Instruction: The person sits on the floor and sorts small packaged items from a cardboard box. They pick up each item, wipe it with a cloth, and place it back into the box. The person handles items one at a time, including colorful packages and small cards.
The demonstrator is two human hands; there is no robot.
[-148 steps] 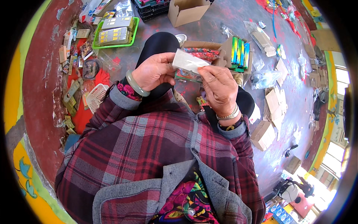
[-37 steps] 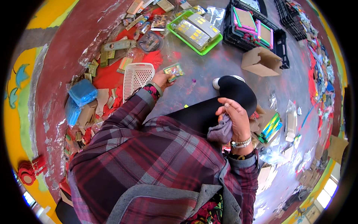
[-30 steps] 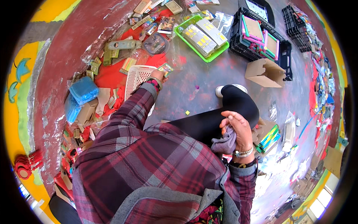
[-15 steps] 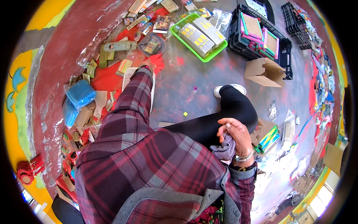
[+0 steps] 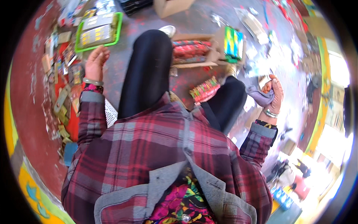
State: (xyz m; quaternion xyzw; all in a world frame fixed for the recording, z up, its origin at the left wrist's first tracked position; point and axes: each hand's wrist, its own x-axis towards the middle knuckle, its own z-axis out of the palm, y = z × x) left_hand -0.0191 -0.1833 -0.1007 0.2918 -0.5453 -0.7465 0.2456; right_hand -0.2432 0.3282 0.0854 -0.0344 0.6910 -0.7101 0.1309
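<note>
My right hand (image 5: 276,98) is closed round a bunched grey-purple cloth (image 5: 260,96), held out past my right knee. My left hand (image 5: 95,64) is raised beside my left leg, its fingers loosely bent and apart, with nothing seen in them. Just beyond it lies a bright green plastic basket (image 5: 118,30) holding grey packs with yellow marks (image 5: 97,36). Between and ahead of my legs is an open cardboard box (image 5: 194,36) of red patterned packets (image 5: 192,48). Another colourful packet (image 5: 205,89) lies on the floor by my right knee.
A carton with green, blue and yellow packs (image 5: 233,43) stands right of the open box. Small boxes and stationery litter the floor at left, over red sheeting (image 5: 74,127). A white perforated basket (image 5: 110,114) is by my left thigh. Another cardboard box (image 5: 171,8) stands ahead.
My body and view have turned to the right. My left arm has drawn back from the white basket, and its hand now shows. My right hand has swung outward, still with the cloth.
</note>
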